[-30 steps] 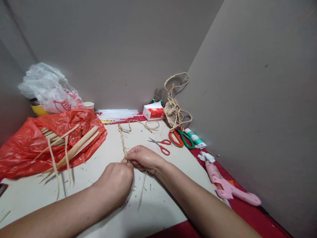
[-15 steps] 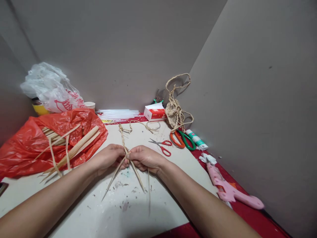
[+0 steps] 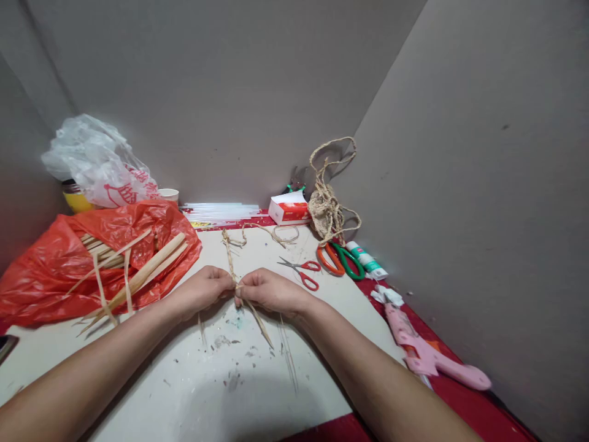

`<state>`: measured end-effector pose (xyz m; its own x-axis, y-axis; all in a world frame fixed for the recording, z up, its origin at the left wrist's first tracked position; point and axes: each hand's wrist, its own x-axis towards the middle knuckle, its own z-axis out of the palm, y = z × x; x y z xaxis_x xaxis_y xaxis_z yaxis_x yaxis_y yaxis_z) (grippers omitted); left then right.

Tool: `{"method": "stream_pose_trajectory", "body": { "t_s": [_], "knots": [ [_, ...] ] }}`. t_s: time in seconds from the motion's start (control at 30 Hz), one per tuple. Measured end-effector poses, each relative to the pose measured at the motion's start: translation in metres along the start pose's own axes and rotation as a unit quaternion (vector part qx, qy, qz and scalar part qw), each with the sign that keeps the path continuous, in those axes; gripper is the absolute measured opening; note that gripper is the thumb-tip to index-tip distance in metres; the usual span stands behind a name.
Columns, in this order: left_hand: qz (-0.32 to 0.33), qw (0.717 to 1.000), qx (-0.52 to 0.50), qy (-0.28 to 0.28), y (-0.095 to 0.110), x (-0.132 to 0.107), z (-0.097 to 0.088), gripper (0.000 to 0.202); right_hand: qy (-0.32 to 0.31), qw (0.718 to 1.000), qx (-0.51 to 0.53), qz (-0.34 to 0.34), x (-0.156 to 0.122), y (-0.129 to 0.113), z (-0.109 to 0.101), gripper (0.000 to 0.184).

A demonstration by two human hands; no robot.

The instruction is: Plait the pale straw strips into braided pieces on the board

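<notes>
A thin braid of dried plant strips [image 3: 230, 258] runs from the far side of the white board [image 3: 184, 393] down to my hands. My left hand [image 3: 212, 287] pinches a strand at the braid's lower end from the left. From the right, my right hand [image 3: 263, 291] is closed on the strands at the same spot, the fingertips of both hands nearly touching. One loose strip [image 3: 258, 325] hangs toward me below the right fingers. Thinner strand ends show beneath each hand, blurred. The exact crossing of the strands is partly hidden by my fingers.
Small red-handled scissors [image 3: 301, 267] lie right of my hands. A red plastic bag [image 3: 41, 270] with dried strips is at left. Along the right stand larger scissors [image 3: 352, 263], a coiled braid [image 3: 324, 212] and a pink glue gun [image 3: 426, 353]. Glue sticks [image 3: 221, 212] lie at the back.
The strip that slanted down to the left below my hands has been drawn aside with my left hand. My hands have moved slightly apart at the braid's end.
</notes>
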<state>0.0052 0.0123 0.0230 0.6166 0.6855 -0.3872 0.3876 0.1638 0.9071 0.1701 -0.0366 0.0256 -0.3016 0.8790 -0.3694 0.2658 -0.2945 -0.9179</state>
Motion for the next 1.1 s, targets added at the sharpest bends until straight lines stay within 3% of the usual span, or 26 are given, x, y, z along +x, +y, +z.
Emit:
{"method": "stream_pose_trajectory", "body": {
  "t_s": [0.13,0.37,0.53,0.8,0.87,1.0,1.1],
  "knots": [
    [0.007,0.999,-0.054,-0.007,-0.001,0.001,0.001,0.021,0.028,0.997,-0.07,-0.034,0.0,0.0,0.0,0.021],
    [-0.023,0.993,-0.119,0.003,-0.003,0.003,0.004,0.02,0.03,0.987,-0.156,-0.023,-0.003,-0.003,-0.003,0.028],
    [-0.034,0.992,-0.12,-0.004,-0.003,0.002,0.004,0.019,-0.021,0.978,-0.203,-0.03,-0.011,-0.01,-0.013,0.036],
    [-0.042,0.989,-0.139,-0.01,-0.002,0.001,0.003,0.018,-0.082,0.959,-0.268,-0.038,-0.018,-0.014,-0.025,0.032],
    [-0.046,0.988,-0.144,-0.011,-0.001,0.001,0.003,0.017,-0.053,0.964,-0.26,-0.03,-0.016,-0.011,-0.029,0.035],
    [-0.043,0.987,-0.151,-0.015,0.0,0.0,0.003,0.017,0.098,0.969,-0.22,-0.058,-0.006,-0.002,-0.031,0.037],
    [-0.04,0.987,-0.152,-0.022,0.001,0.0,0.003,0.017,0.118,0.975,-0.167,-0.09,0.003,0.005,-0.024,0.029]
  ]
}}
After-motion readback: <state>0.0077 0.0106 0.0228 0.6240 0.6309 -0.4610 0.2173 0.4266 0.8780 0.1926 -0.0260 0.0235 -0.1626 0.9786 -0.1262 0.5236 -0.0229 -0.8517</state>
